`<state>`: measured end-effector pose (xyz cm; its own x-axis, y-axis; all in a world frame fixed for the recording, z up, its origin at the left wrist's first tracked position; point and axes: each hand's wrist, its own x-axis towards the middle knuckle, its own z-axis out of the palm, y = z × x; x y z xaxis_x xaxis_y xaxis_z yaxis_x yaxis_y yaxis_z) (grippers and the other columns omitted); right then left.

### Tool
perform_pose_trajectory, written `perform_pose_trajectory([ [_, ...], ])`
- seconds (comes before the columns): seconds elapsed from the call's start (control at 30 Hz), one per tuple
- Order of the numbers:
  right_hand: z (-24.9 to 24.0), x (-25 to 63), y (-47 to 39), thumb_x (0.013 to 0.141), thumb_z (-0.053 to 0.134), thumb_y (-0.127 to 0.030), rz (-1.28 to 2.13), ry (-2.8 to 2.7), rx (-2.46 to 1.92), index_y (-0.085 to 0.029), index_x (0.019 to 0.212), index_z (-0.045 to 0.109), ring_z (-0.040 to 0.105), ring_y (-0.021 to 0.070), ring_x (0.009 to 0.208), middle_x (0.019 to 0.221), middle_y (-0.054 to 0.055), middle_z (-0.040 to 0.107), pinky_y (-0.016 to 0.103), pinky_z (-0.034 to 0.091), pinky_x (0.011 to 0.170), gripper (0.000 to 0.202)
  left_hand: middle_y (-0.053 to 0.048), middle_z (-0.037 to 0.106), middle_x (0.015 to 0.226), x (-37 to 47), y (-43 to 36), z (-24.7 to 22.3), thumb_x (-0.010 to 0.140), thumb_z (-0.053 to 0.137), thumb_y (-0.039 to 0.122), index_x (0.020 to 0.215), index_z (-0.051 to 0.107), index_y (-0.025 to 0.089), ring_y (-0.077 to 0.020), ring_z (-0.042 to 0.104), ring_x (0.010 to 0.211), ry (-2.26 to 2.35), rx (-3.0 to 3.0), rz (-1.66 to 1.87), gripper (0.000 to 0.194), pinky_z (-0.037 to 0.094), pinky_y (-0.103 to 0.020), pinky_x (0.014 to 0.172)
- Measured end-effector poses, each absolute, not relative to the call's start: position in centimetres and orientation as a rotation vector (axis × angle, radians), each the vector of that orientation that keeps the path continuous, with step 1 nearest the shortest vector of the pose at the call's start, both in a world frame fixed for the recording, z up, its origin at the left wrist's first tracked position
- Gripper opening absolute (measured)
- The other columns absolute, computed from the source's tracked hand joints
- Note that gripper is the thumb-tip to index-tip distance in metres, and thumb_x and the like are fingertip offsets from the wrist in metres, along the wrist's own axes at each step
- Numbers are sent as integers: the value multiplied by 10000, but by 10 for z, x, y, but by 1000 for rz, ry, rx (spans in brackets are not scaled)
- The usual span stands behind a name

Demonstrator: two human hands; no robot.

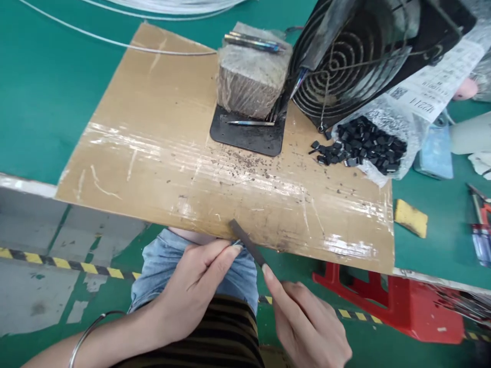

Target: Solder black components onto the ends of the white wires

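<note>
My right hand [307, 317] is closed around the end of a flat dark file [249, 243], which slants up and left to the cardboard's front edge. My left hand [199, 281] pinches a slim soldering tip [238, 243] between thumb and index finger. Only its bluish end shows, close beside the file; the rest is hidden in the fingers. Similar metal soldering tips [253, 42] lie on top of a plastic-wrapped block [249, 84], and a single tip [251, 123] rests on the black base plate [245, 138] below it.
Cardboard [153, 128] with dark crumbs covers the green table [34, 102]. Behind stand a black fan [337, 61] and a soldering iron [330, 30]. A bag of small black parts [368, 143] is spilling rightward of centre. A yellow sponge [410, 218] and red stool [418, 306] are at right.
</note>
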<state>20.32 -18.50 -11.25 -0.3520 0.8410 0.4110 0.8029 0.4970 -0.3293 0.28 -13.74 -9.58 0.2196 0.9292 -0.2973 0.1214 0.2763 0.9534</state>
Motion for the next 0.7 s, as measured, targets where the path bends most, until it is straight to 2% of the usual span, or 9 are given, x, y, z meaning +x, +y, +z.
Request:
perform_pose_trajectory([
  [0.23,-113,197,-169,1051,555,18,30,-2199,-1319,-256,1662,452,628,62,595,754,-28,734,169,487,671,677,82,332,583,0,-141,-102,1031,483,179,648,368,229,-102,327,527,1314,1405,813,403,300,-242,517],
  [0.47,-111,206,-184,1042,526,33,86,-2257,-1324,-223,1665,446,642,93,586,747,-11,731,216,496,640,678,83,394,592,0,-142,-105,997,487,83,679,389,224,-97,369,525,1346,1599,838,362,302,-248,536],
  [0.7,-111,194,-175,1046,547,39,116,-2191,-1308,-238,1663,444,640,82,600,756,-15,736,205,484,637,684,74,313,608,-1,-140,-101,1042,470,199,645,357,229,-104,312,551,1267,1300,782,415,309,-240,523],
])
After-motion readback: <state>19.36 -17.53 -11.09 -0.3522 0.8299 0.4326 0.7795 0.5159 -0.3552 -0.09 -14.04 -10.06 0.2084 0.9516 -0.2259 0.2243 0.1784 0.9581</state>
